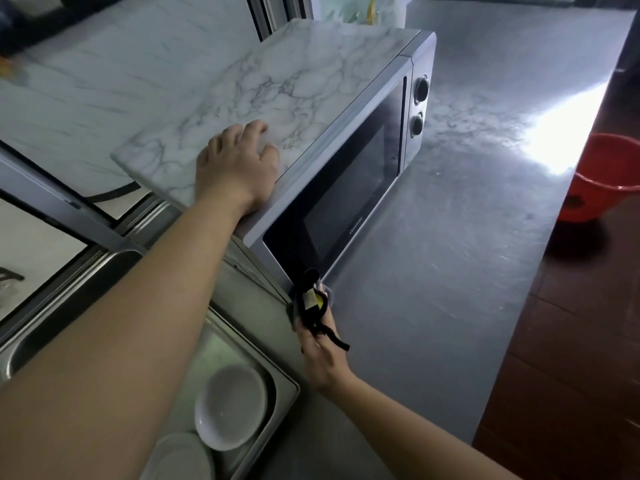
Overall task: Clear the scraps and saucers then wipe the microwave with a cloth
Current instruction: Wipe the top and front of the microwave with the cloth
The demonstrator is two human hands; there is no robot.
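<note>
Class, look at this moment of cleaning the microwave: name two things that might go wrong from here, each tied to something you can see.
1. The marble board on top of the microwave overhangs its left side, and the left hand rests on it; pressing there might tip or slide it.
2. The right hand grips a cloth with a dangling black strap at the microwave's lower corner; the strap may snag or drag while wiping.

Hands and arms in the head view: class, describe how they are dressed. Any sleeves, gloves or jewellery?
Both forearms are bare to the frame edge, with no sleeves showing. The left hand and right hand wear no gloves. No watch, bracelet or ring shows.
</note>
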